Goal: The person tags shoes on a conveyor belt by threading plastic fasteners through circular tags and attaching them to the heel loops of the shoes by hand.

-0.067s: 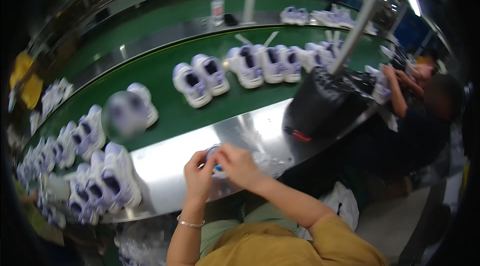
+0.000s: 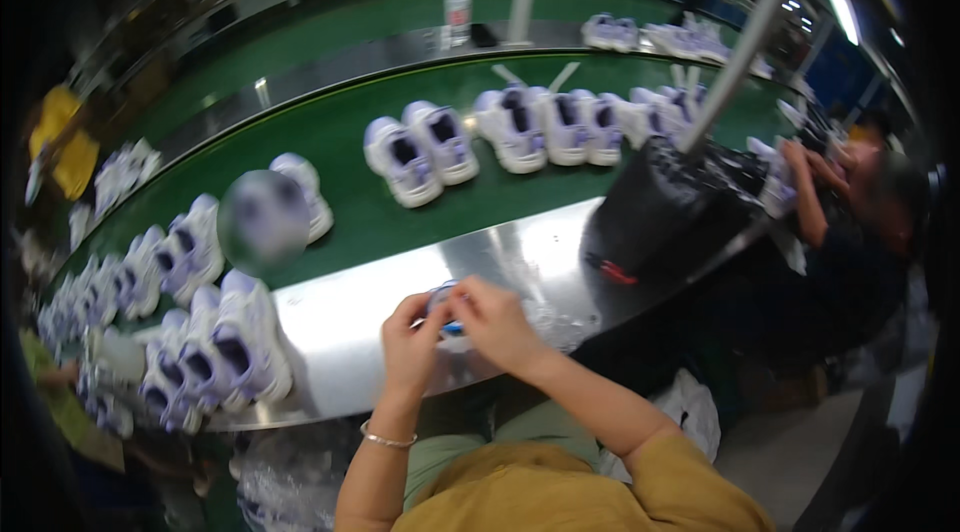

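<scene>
Over the near edge of the steel desk my two hands meet, fingertips to fingertips; my left hand comes up from the near side with a thin bracelet at its wrist, and my right hand comes in from the right, its forearm slanting away to the near right; between them sits a small clear wrapper with a blue bit, pinched by both sets of fingertips, thumbs on the near side; most of it is hidden by my fingers, so I cannot tell its full shape or which way its long side runs; it lies just beyond my left thumb and just left of my right knuckles, so neither hand is nearer, both are on it; both hands are curled close, not spread. Left of my hands, well apart, white and lilac sneakers crowd the near left end of the desk; beyond the steel strip more pairs ride the green belt; far right of my right hand stands a black bag, and past it another person bends over shoes; a bottle stands at the far side.
</scene>
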A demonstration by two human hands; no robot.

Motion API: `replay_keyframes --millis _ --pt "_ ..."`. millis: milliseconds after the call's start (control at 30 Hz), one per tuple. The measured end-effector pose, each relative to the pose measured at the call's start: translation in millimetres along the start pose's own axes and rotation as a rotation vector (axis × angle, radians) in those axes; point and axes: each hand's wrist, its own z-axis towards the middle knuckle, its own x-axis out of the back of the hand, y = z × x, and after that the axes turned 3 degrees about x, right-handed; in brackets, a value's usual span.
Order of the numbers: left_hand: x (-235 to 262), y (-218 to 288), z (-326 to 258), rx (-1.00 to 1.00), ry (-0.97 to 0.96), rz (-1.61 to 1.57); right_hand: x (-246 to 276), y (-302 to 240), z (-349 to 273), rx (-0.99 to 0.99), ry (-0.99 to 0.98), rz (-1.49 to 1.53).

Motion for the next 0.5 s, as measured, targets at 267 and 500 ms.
replay_keyframes --millis 267,500 --pt "-4 6 -3 0.006 0.033 -0.099 5 -3 3 0.058 0.062 -0.039" --pt "-5 0 1 -0.091 0.076 0.044 1 -1 7 0.160 0.070 -0.195"
